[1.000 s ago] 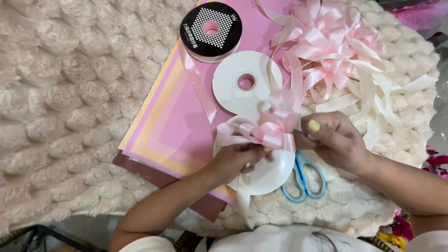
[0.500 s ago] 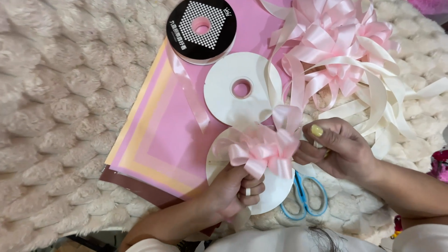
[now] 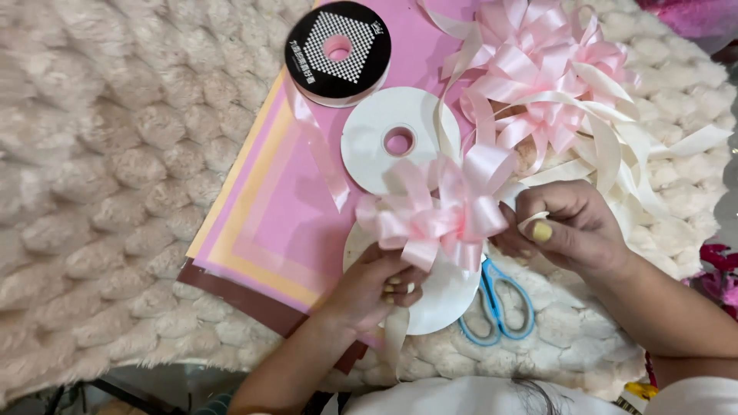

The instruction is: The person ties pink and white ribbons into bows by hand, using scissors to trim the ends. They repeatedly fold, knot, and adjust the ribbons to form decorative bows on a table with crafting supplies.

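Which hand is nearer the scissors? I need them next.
Right. The right hand sits just above the scissors, overlapping the blades; the left hand is across the white spool.

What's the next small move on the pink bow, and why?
Probably fluff the loops: the left hand pinches the pink ribbon bow from below, the right hand holds its side, and the loops look bunched and uneven.

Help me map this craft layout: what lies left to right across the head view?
Fluffy blanket → stacked coloured paper sheets → left hand → pink bow → blue scissors → right hand
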